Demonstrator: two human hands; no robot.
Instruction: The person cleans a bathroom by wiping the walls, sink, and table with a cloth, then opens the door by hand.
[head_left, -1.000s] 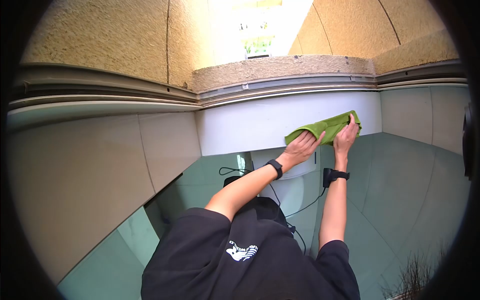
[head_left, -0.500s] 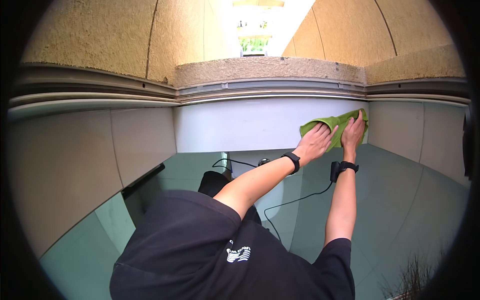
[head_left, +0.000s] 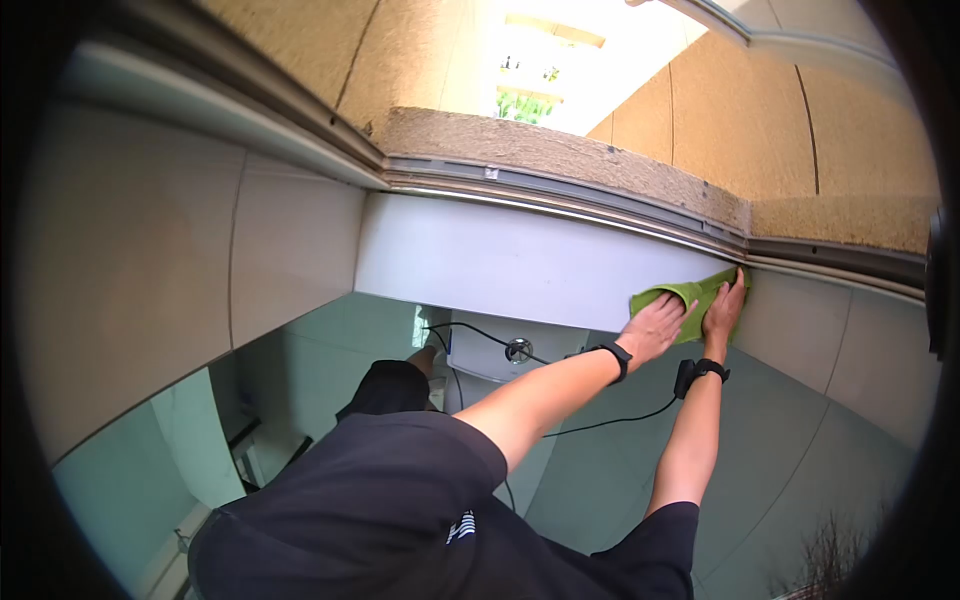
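A green cloth [head_left: 707,292] lies at the right end of the white windowsill [head_left: 500,257], near the corner with the tiled side wall. My left hand [head_left: 655,325] presses on its left part, fingertips tucked under a rolled fold. My right hand [head_left: 724,306] holds the right part, its fingers stretched up toward the corner by the window track. Each wrist wears a black band; a small black box [head_left: 685,378] sits at the right one, with a cable running from it.
A metal window track [head_left: 570,195] runs behind the sill, with a rough stone ledge [head_left: 560,145] beyond. Below the sill is a white toilet tank with a round chrome button [head_left: 519,350]. A black cable [head_left: 625,427] hangs beneath my arms. Tiled walls [head_left: 300,250] flank both sides.
My view has tilted and shifted. Both hands and the cloth have slid slightly toward the back right corner of the sill. More of the toilet tank shows.
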